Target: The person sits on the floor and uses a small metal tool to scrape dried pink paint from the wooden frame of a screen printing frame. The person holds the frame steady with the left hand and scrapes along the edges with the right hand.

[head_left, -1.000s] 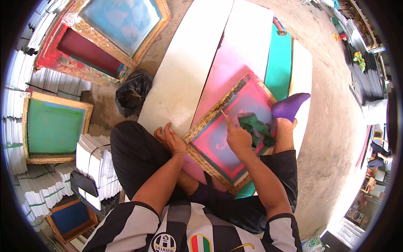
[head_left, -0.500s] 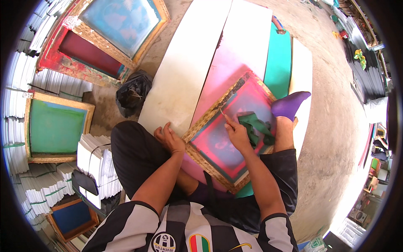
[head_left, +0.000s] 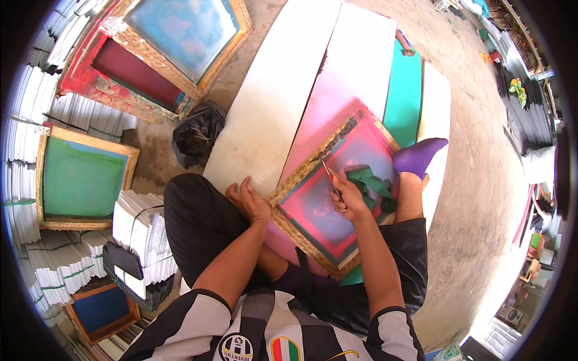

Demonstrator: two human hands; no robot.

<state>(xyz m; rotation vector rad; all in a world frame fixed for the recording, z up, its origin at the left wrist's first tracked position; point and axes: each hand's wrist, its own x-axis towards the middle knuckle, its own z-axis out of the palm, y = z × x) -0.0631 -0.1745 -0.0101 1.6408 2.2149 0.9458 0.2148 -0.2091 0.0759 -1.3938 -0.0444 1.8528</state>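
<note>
Head view: concrete floor (head_left: pixel 481 198) — right hand (head_left: pixel 349 201) grips blade (head_left: pixel 330 175), left hand (head_left: pixel 250 201) steadies wooden frame (head_left: pixel 289 186).

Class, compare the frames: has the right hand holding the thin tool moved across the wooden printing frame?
No. The right hand with the thin tool stays by the green strips, its tip near the wooden printing frame's upper-left edge.

A seated person's left hand (head_left: pixel 250 201) rests on the edge of a wooden screen frame (head_left: pixel 301 174). The right hand (head_left: pixel 349 201) holds a thin blade (head_left: pixel 328 171) against its pink mesh, beside crumpled green tape (head_left: pixel 370 180). A purple sock (head_left: pixel 418 156) touches the frame.
</note>
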